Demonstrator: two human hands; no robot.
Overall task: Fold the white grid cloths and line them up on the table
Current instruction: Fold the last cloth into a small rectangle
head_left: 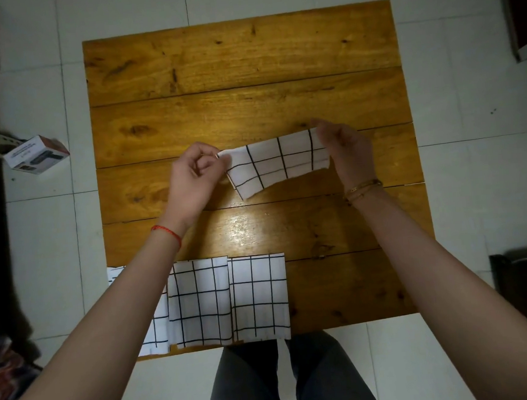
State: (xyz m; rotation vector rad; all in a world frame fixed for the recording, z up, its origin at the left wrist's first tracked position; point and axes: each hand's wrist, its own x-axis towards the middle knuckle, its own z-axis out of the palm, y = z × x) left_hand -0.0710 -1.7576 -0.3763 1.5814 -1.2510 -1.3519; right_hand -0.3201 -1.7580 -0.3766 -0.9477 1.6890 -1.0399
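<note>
Along the near edge of the wooden table point(245, 59), you have three folded grid cloths point(259, 298) lying side by side in a row. Over the middle of the table, your left hand point(191, 177) and right hand point(345, 149) each pinch one end of a fourth grid cloth point(276, 164), held up as a folded strip. I think you must finish folding it and add it to the row.

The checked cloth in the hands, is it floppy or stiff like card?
Probably floppy: the cloth sags along its lower edge between the left hand and right hand pinching its ends. Likely light too, since fingertips alone hold it. It seems to keep a fold, like the folded cloths lying flat.
</note>
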